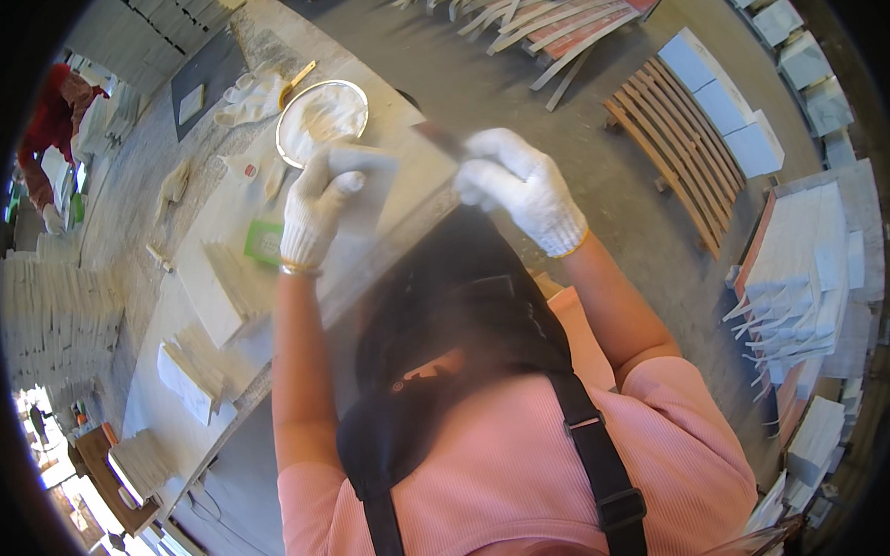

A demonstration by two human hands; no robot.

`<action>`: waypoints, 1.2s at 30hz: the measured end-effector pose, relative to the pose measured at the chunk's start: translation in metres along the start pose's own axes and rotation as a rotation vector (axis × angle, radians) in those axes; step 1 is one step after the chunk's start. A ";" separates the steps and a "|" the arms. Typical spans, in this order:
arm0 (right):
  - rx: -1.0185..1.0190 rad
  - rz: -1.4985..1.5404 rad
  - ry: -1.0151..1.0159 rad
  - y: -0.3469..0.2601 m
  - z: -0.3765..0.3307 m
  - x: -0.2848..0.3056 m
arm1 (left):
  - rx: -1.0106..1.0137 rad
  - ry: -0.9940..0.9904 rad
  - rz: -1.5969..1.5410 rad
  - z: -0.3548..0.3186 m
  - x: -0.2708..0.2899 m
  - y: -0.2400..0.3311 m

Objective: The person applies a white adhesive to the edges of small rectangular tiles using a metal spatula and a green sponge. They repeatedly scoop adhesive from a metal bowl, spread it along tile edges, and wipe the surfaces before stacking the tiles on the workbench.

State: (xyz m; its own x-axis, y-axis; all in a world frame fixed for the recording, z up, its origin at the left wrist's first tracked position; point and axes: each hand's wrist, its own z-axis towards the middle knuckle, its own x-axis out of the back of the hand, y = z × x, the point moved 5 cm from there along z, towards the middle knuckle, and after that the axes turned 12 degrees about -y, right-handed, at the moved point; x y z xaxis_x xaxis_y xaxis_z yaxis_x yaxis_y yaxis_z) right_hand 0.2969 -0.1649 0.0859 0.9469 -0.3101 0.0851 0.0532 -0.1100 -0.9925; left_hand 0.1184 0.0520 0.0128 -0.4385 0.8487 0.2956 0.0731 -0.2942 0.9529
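My left hand [315,215], in a white knit glove, is closed on a thin pale grey tile [372,192], thumb on one face, over the worktable's near edge. My right hand [526,193], gloved the same way, is closed on a small flat tool with a dark blade, like a scraper [438,139]; its handle is hidden in my fingers. The blade points toward the tile, apart from it and blurred. Just beyond my left hand a round bowl [366,101] of white paste or powder stands on the table.
On the dusty worktable [155,312] lie a green pad [263,242], a pale glove [250,100] and stacked slabs [57,309]. Another person in red [63,118] works at the far left. To the right stand a slatted wooden pallet [675,149] and piles of pale strips [798,271].
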 end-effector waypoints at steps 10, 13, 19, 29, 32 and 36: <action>-0.134 -0.240 0.022 0.080 -0.004 0.057 | 0.153 -0.401 0.742 0.060 -0.056 -0.010; -0.195 -0.246 -0.012 0.100 0.007 0.054 | 0.172 -0.348 0.779 0.056 -0.060 -0.002; 0.018 -0.342 -0.110 0.109 0.036 0.032 | -0.025 -0.092 0.896 0.009 -0.068 0.020; 0.236 -0.679 -0.198 0.100 0.064 0.014 | -0.050 0.035 0.854 -0.009 -0.069 0.006; 0.193 -0.723 -0.212 0.102 0.049 0.014 | -0.042 0.058 0.864 -0.012 -0.069 0.005; 0.170 -0.737 -0.118 0.105 0.036 0.012 | -0.049 0.075 0.875 -0.013 -0.069 0.003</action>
State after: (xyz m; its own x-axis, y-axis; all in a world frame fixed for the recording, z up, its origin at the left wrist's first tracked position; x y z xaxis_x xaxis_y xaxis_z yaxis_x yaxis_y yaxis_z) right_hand 0.3251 -0.1461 -0.0200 0.6748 -0.1092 0.7299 0.7231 -0.0999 -0.6834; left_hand 0.1373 -0.0133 -0.0053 -0.3009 0.2793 0.9118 0.3732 -0.8454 0.3821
